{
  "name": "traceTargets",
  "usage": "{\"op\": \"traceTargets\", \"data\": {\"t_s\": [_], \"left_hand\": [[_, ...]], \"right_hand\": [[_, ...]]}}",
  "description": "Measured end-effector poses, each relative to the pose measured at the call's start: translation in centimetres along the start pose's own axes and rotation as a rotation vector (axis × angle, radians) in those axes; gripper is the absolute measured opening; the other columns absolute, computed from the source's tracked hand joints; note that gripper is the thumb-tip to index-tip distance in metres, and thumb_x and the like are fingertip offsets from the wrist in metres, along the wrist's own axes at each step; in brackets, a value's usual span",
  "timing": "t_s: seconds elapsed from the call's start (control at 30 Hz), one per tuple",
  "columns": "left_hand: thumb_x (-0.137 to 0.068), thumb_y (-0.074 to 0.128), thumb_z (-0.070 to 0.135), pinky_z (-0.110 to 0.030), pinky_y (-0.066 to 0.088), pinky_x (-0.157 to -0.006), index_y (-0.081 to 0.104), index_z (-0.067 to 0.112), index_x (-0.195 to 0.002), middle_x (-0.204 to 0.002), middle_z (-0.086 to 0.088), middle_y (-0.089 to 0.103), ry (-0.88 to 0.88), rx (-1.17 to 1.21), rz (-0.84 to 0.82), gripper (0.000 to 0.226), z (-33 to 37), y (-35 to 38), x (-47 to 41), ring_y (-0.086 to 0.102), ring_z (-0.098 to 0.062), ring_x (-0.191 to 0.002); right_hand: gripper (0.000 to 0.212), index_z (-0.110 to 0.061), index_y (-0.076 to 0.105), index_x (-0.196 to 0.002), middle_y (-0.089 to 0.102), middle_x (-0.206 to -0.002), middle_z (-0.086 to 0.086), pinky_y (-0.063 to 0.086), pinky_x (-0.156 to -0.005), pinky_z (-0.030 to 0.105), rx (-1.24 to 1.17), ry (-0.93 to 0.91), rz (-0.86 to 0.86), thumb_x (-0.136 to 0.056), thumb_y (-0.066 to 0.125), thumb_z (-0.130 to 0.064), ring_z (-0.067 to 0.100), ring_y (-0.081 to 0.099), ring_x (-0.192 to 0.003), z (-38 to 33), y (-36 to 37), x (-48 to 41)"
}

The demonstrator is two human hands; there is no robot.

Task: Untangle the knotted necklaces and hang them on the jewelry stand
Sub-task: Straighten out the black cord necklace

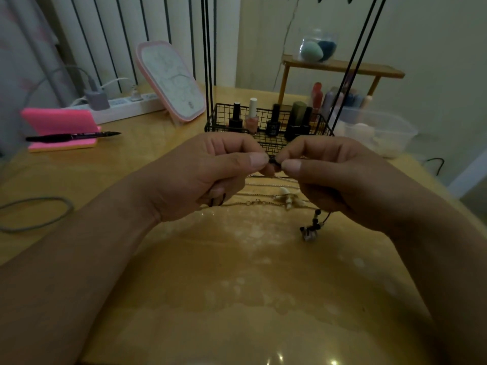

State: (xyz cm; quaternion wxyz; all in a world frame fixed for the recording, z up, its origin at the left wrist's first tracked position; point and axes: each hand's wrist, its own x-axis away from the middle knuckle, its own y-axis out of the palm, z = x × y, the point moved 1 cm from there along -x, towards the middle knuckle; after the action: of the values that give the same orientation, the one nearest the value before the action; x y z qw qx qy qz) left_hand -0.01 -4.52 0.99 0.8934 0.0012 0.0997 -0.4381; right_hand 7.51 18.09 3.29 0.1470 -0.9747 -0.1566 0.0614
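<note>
Two hands meet above the wooden table (pixel 237 285). The left hand (pixel 210 177) and the right hand (pixel 332 180) each pinch, thumb against forefinger, a small dark knot (pixel 275 162) on a black cord necklace (pixel 315 219), whose beaded end dangles below the right hand. Thin chains (pixel 263 202) lie on the table just behind the hands. Beyond them stands the black wire jewelry stand (pixel 218 119), with nail polish bottles (pixel 272 122) in its basket.
</note>
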Motion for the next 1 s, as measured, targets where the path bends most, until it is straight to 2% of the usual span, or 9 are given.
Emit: {"op": "traceTargets", "data": {"t_s": [0.1, 0.2, 0.4, 0.47, 0.57, 0.7, 0.77, 0.9, 1.0], "left_hand": [[-0.093, 0.064, 0.030, -0.031, 0.024, -0.047, 0.073, 0.018, -0.087, -0.047, 0.001, 0.038, 0.009, -0.080, 0.025, 0.016, -0.1, 0.1, -0.1, 0.029, -0.012, -0.042], [-0.094, 0.064, 0.028, -0.027, 0.028, -0.047, 0.070, 0.016, -0.085, -0.049, 0.002, 0.040, 0.000, -0.137, 0.067, 0.016, -0.2, 0.1, -0.2, 0.031, -0.012, -0.044], [-0.097, 0.068, 0.025, -0.023, 0.035, -0.048, 0.066, 0.011, -0.091, -0.059, 0.001, 0.052, -0.003, -0.237, 0.202, 0.015, -0.1, 0.5, -0.2, 0.041, -0.011, -0.051], [-0.098, 0.066, 0.016, -0.019, 0.043, -0.055, 0.065, 0.012, -0.101, -0.074, 0.014, 0.063, 0.064, -0.301, 0.308, 0.005, 0.0, 0.6, -0.3, 0.052, 0.000, -0.060], [-0.096, 0.070, 0.015, -0.014, 0.050, -0.067, 0.064, 0.016, -0.103, -0.091, 0.028, 0.065, 0.179, -0.449, 0.397, 0.009, 0.1, 0.6, -0.3, 0.062, 0.008, -0.083], [-0.096, 0.070, 0.021, -0.021, 0.048, -0.059, 0.068, 0.024, -0.097, -0.083, 0.016, 0.064, 0.230, -0.588, 0.309, 0.004, 0.1, 1.5, -0.2, 0.056, -0.019, -0.067], [-0.096, 0.071, 0.020, -0.019, 0.046, -0.062, 0.068, 0.024, -0.098, -0.084, 0.017, 0.064, 0.243, -0.577, 0.320, 0.005, -0.1, 1.4, -0.3, 0.057, -0.011, -0.067], [-0.095, 0.072, 0.023, -0.013, 0.047, -0.070, 0.069, 0.025, -0.102, -0.091, 0.026, 0.064, 0.241, -0.594, 0.363, 0.007, 0.0, 1.0, -0.3, 0.061, 0.002, -0.083], [-0.097, 0.069, 0.024, -0.011, 0.044, -0.066, 0.072, 0.023, -0.099, -0.083, 0.021, 0.064, 0.251, -0.647, 0.323, 0.004, -0.1, 1.2, -0.3, 0.059, -0.002, -0.077]], "right_hand": [[0.025, -0.013, 0.068, -0.111, 0.068, -0.075, 0.009, 0.046, -0.050, 0.028, 0.051, -0.039, 0.031, -0.092, 0.069, -0.029, 0.023, 0.059, -0.059, -0.1, 0.3, 0.0], [0.018, -0.009, 0.068, -0.110, 0.075, -0.089, 0.009, 0.054, -0.058, 0.031, 0.130, -0.065, 0.076, -0.095, 0.067, -0.020, 0.023, 0.070, -0.069, 0.0, 0.6, -0.1], [0.008, -0.016, 0.071, -0.100, 0.070, -0.076, -0.001, 0.042, -0.053, 0.014, 0.257, -0.074, 0.186, -0.100, 0.064, -0.020, 0.001, 0.055, -0.056, 0.1, 1.3, -0.4], [0.008, -0.019, 0.070, -0.098, 0.068, -0.072, -0.005, 0.042, -0.053, 0.014, 0.270, -0.063, 0.247, -0.101, 0.063, -0.023, 0.001, 0.052, -0.056, 0.3, 1.4, -0.5], [0.008, -0.018, 0.068, -0.095, 0.067, -0.069, -0.005, 0.043, -0.052, 0.016, 0.233, -0.071, 0.328, -0.101, 0.063, -0.021, 0.003, 0.054, -0.055, 0.3, 1.6, -0.7], [0.007, -0.015, 0.067, -0.094, 0.069, -0.071, 0.001, 0.050, -0.052, 0.025, 0.232, -0.126, 0.327, -0.099, 0.065, -0.018, 0.012, 0.058, -0.056, 0.3, 2.2, -0.6], [0.006, -0.015, 0.067, -0.093, 0.069, -0.072, 0.002, 0.050, -0.053, 0.023, 0.247, -0.141, 0.341, -0.098, 0.065, -0.019, 0.011, 0.060, -0.056, 0.3, 2.3, -0.6], [0.007, -0.017, 0.068, -0.092, 0.071, -0.074, 0.000, 0.049, -0.054, 0.019, 0.285, -0.128, 0.377, -0.098, 0.065, -0.020, 0.007, 0.061, -0.057, 0.5, 2.3, -0.8], [0.008, -0.017, 0.069, -0.091, 0.072, -0.073, 0.000, 0.047, -0.052, 0.019, 0.289, -0.120, 0.378, -0.098, 0.066, -0.019, 0.006, 0.060, -0.055, 0.8, 2.4, -0.9]]}}
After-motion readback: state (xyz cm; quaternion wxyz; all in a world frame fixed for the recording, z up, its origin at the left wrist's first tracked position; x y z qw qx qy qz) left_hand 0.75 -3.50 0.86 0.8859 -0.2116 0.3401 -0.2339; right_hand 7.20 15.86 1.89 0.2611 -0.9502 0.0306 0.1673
